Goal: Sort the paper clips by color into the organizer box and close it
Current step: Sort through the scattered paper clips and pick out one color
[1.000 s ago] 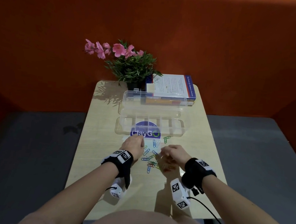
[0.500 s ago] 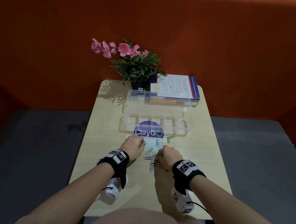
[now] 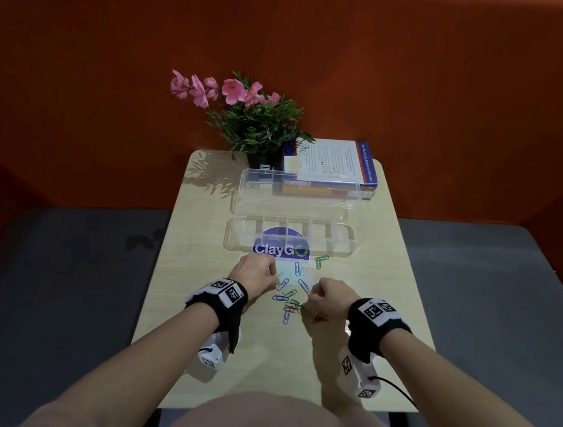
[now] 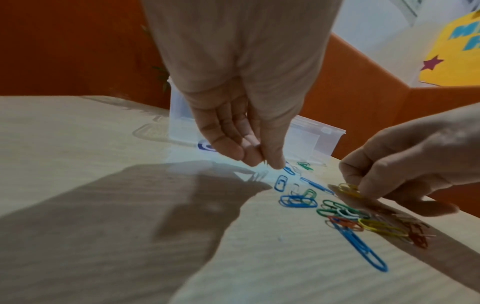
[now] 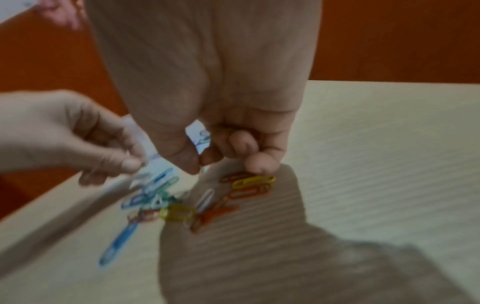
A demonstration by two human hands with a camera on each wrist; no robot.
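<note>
Nearest, coloured paper clips (image 3: 290,302) lie scattered on the table (image 3: 195,308). The right hand (image 3: 329,295) pinches a yellow clip (image 4: 348,190); the left hand (image 3: 255,274) has fingertips pressed together, contents unclear. Beyond, the open clear organizer box (image 3: 291,226) overlaps a "ClayGo" sticker (image 3: 281,249). Farthest: a book (image 3: 333,165), unreadable, and a flowering plant (image 3: 251,121).

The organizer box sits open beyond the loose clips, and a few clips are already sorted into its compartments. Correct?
Not quite. The organizer box is open beyond the loose paper clips, but the head view shows its compartments holding no clips; all of them lie on the table or in the hands.
</note>
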